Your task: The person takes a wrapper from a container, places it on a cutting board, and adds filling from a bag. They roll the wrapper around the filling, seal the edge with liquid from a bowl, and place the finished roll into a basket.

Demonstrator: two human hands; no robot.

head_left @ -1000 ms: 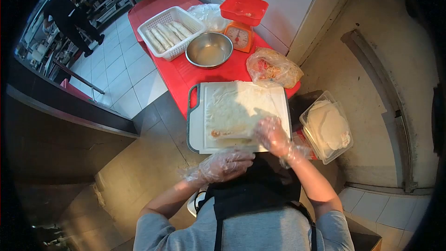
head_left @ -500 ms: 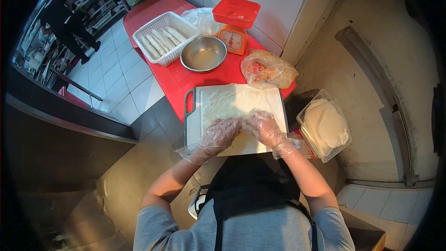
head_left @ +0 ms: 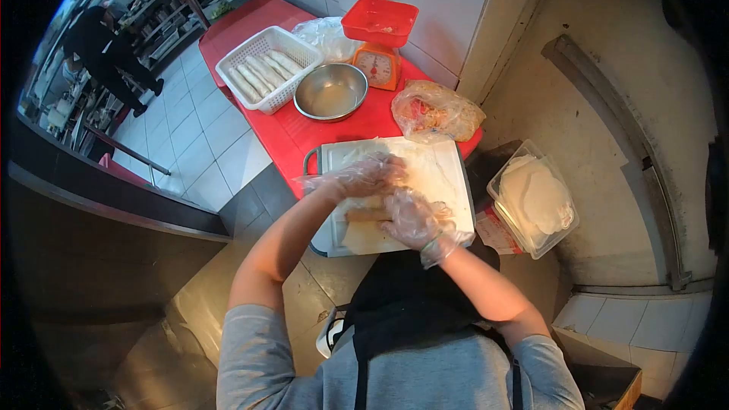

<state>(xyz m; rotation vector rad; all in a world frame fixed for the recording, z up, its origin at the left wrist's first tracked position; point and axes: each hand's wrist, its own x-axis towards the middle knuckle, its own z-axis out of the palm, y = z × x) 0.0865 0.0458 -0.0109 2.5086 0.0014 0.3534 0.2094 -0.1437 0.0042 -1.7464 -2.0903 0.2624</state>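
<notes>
A white cutting board (head_left: 364, 240) with a grey rim lies in front of me, a thin pale wrapper sheet (head_left: 433, 163) spread over its far part. Across the sheet's near side runs a partly rolled wrapper roll (head_left: 366, 214), its middle covered by my hand. My right hand (head_left: 412, 219), in a clear plastic glove, curls over this roll, thumb on the near side. My left hand (head_left: 370, 173), gloved likewise, lies over the sheet beyond the roll with fingers stretched out to the right. Its fingertips are partly blurred.
On the red table (head_left: 300, 144) stand a white basket (head_left: 282, 99) of finished rolls, a steel bowl (head_left: 332, 91) and an orange scale (head_left: 377, 64). A plastic bag of filling (head_left: 438, 112) touches the board's far edge. Right, a clear tub (head_left: 534, 196) holds stacked wrappers. A person (head_left: 106, 49) stands far left.
My left hand has moved away from me and left, onto the far part of the sheet. My right hand has shifted slightly left and nearer, over the roll, which now shows.
</notes>
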